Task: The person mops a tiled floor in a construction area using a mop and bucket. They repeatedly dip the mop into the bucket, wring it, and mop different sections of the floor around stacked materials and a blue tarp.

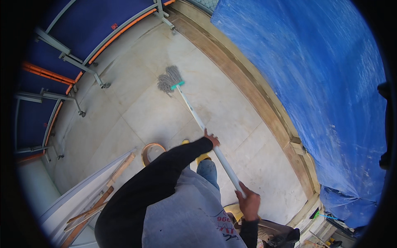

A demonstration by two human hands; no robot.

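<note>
A string mop [191,108] slants across the picture, its pale handle running from between my hands to the far floor. Its grey strands [171,76] lie spread on the tiles beyond a green clamp [178,85]. My left hand [213,139], at the end of a black sleeve reaching across my body, is closed around the middle of the handle. Lower and nearer to me, my right hand [249,201] grips the handle close to its upper end. Both hands are in plain view, though some fingers are hidden behind the handle.
Pale tiled floor [140,103] surrounds the mop. Folded blue tables on wheeled frames [99,78] stand at the left. A round bucket [153,153] sits beside my left arm, near leaning boards and timber [91,211]. Along the right run a brown ledge [248,91] and blue tarpaulin [306,82].
</note>
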